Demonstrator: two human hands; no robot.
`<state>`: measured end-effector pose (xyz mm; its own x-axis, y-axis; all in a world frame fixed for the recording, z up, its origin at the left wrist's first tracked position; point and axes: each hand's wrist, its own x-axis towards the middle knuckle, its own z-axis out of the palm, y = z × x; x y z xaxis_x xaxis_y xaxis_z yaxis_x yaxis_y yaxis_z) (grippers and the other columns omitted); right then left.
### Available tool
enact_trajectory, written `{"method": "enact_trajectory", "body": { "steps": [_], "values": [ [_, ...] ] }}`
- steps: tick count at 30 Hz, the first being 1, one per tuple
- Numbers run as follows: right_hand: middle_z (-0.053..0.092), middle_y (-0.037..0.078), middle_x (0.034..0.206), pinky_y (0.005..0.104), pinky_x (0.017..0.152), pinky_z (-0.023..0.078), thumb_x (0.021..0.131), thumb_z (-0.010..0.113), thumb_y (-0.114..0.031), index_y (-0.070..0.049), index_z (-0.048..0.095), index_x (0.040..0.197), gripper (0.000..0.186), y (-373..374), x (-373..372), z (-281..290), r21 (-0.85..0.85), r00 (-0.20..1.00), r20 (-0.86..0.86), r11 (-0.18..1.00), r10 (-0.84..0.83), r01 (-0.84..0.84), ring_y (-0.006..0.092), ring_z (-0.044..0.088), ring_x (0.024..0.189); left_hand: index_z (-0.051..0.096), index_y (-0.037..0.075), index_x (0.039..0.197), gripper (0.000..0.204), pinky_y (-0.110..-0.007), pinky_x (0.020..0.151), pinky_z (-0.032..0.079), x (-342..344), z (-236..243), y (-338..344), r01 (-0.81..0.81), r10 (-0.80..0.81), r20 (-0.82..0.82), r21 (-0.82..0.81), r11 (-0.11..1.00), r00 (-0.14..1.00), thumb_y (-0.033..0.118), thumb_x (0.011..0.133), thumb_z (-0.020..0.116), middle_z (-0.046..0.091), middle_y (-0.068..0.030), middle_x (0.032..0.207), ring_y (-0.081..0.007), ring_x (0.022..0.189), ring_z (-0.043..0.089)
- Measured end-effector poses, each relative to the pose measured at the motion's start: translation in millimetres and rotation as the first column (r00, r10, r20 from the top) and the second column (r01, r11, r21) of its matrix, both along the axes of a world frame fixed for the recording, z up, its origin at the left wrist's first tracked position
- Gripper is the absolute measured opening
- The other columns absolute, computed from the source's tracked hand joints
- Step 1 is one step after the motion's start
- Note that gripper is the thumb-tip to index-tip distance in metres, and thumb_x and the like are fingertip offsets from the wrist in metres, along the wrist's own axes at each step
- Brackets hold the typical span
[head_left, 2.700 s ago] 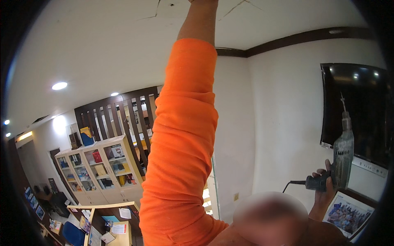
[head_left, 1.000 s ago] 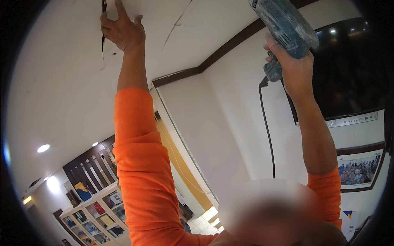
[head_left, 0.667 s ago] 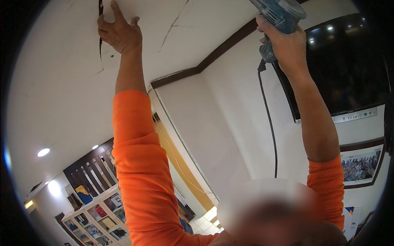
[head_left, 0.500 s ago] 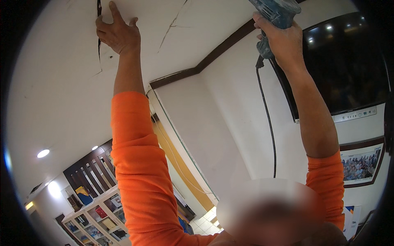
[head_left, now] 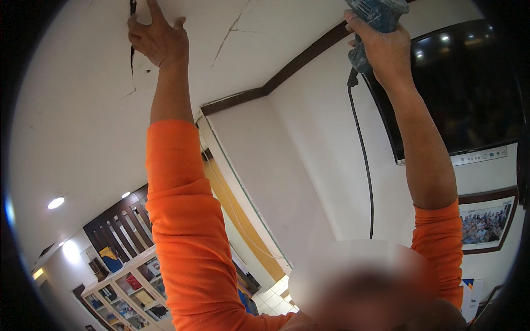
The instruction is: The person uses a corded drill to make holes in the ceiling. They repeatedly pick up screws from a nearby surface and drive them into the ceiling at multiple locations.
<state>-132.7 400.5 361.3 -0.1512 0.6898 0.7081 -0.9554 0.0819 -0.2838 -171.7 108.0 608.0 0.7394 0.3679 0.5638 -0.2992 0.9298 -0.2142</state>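
Observation:
Overhead is a white ceiling [head_left: 83, 116] with a dark, jagged open crack [head_left: 132, 66] and a thinner crack line [head_left: 227, 34] to its right. My left hand [head_left: 160, 41] is raised to the ceiling with its fingers spread, and some of them lie at the dark crack's edge. My right hand [head_left: 386, 55] is wrapped round a dusty blue corded power tool [head_left: 382, 15]. The tool's front end is cut off by the top of the picture, so its exact kind cannot be told. A black cord [head_left: 361, 143] hangs down from its rear.
A large black television [head_left: 464, 88] is on the wall beside my right forearm, above a framed group photo [head_left: 486, 225]. Dark trim [head_left: 298, 63] runs along the ceiling edge. Lower left are a white shelf unit [head_left: 118, 284], a dark slatted panel [head_left: 118, 229] and a ceiling light [head_left: 56, 203].
The whole view has shifted slightly. My right hand and the power tool appear a little farther right; my left hand stays at the crack, slightly higher in the picture.

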Motion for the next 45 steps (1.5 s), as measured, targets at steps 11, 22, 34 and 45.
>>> {"method": "enact_trajectory", "body": {
  "steps": [11,22,34,45],
  "values": [
    [0.073,0.008,0.090,0.0281,0.075,0.060,0.086,0.083,-0.033,0.000,0.069,0.102,0.039,32.8,-57.4,8.9,0.174,0.967,-0.243,0.978,-0.073,0.117,0.0157,0.073,0.080,0.025,0.026,0.164,0.101,-0.058,0.120,0.026,-4.9,-17.6,20.4,0.269,-0.264,0.064,-0.099,0.958,0.962,0.008,0.082,0.083,0.030,-0.0280,0.160,-0.0450,0.150,0.026],
    [0.073,0.007,0.090,0.0280,0.076,0.060,0.086,0.082,-0.035,-0.001,0.071,0.100,0.038,44.0,-76.2,10.9,0.174,0.949,-0.227,0.950,-0.218,0.260,0.0152,0.073,0.078,0.023,0.025,0.164,0.102,-0.058,0.121,0.026,-5.0,-15.1,15.8,0.226,-0.222,0.061,-0.074,0.971,0.973,0.011,0.083,0.083,0.028,-0.0262,0.162,-0.0441,0.151,0.025],
    [0.072,0.007,0.091,0.0281,0.076,0.060,0.086,0.083,-0.034,-0.002,0.071,0.101,0.037,51.3,-75.6,13.3,0.199,0.919,-0.206,0.905,-0.337,0.377,0.0158,0.073,0.081,0.022,0.025,0.164,0.101,-0.057,0.121,0.027,-2.2,-19.2,22.3,0.235,-0.232,0.075,-0.040,0.971,0.970,0.014,0.085,0.082,0.027,-0.0279,0.162,-0.0450,0.151,0.026],
    [0.069,0.021,0.113,0.0379,0.088,0.054,0.089,0.076,-0.014,0.011,0.056,0.128,0.050,10.9,-13.9,2.8,0.006,0.983,-0.026,0.983,-0.184,0.184,0.0263,0.068,0.098,0.025,0.023,0.164,0.101,-0.057,0.121,0.027,-5.1,-16.4,18.2,0.228,-0.224,0.063,-0.052,0.972,0.972,0.011,0.082,0.083,0.029,-0.0312,0.159,-0.0469,0.149,0.027]
  ]
}}
